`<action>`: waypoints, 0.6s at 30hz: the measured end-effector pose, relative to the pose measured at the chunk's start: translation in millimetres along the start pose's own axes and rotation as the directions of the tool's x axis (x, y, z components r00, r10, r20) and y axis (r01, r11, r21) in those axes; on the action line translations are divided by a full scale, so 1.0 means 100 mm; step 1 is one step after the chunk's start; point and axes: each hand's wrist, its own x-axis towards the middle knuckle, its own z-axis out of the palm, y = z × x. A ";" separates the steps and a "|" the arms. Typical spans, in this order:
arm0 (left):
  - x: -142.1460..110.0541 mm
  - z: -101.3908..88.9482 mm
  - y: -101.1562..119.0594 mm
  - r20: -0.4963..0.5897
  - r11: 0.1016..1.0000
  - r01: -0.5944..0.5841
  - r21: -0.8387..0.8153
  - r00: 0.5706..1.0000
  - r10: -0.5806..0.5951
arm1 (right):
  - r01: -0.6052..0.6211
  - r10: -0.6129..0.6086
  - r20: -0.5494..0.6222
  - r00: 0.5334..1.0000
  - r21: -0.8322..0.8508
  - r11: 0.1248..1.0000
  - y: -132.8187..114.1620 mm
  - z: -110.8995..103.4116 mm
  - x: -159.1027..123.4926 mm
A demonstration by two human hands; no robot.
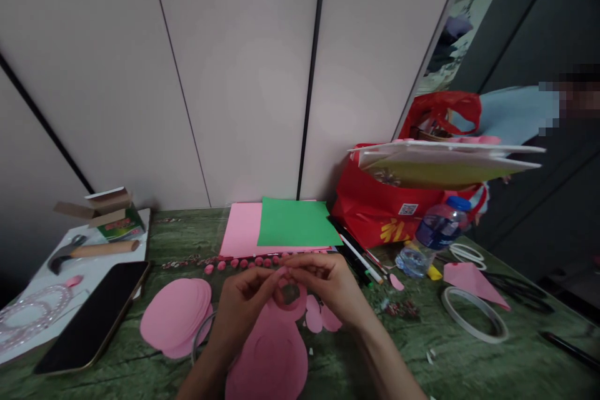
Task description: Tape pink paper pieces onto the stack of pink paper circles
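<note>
Near the middle of the table my left hand (246, 303) and my right hand (325, 281) meet with bent fingers. Between their fingertips both pinch a pink paper strip (294, 306), which curves into a loop just below them. Under and in front of my hands lie larger rounded pink paper pieces (267, 362); whether the strip joins them I cannot tell. To the left of my left hand is a stack of pink paper discs (175, 315). Small pink petal-shaped pieces (314, 315) lie beside my right wrist. Beyond my fingers runs a row of small pink rolled pieces (257, 261).
Green and pink paper sheets (300, 225) lie at the wall. On the left are a phone (96, 315), a hammer (96, 250) and an opened box (117, 222). To the right stand a red bag (365, 206) and a water bottle (434, 234), with a tape roll (499, 331) nearer.
</note>
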 end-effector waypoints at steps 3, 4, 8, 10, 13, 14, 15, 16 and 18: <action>0.00 0.00 -0.01 0.025 1.000 0.004 -0.001 1.000 -0.004 | -0.014 0.014 -0.022 1.000 -0.011 1.000 0.01 0.00 -0.01; 0.00 0.00 -0.02 0.041 1.000 0.008 -0.007 0.999 -0.007 | -0.015 0.015 -0.031 0.999 -0.006 1.000 0.02 0.00 0.00; -0.01 0.00 -0.03 0.085 0.999 0.020 -0.034 0.996 -0.018 | -0.018 0.020 -0.073 0.997 0.018 1.000 0.04 0.02 0.00; -0.01 0.01 -0.02 0.073 0.999 0.018 -0.042 0.997 -0.015 | -0.009 0.011 -0.106 0.994 0.016 1.000 0.03 0.02 0.01; -0.01 0.01 -0.01 0.022 0.999 0.014 -0.039 1.000 -0.013 | 0.005 -0.005 -0.079 0.997 -0.010 1.000 0.00 0.01 0.01; 0.00 0.01 -0.01 0.009 0.999 0.015 -0.037 1.000 -0.015 | 0.005 -0.006 -0.052 0.999 -0.027 1.000 0.00 0.01 0.01; 0.00 0.00 -0.01 -0.002 0.999 0.018 -0.037 1.000 -0.018 | 0.003 -0.004 -0.028 1.000 -0.042 0.999 -0.01 0.01 0.01; 0.00 0.00 -0.01 -0.008 0.999 0.022 -0.041 1.000 -0.023 | -0.001 0.000 -0.018 1.000 -0.048 0.999 -0.01 0.01 0.01; 0.00 0.00 0.00 -0.005 0.998 0.032 -0.054 0.999 -0.032 | -0.012 0.011 -0.037 0.999 -0.037 0.999 0.00 0.01 0.01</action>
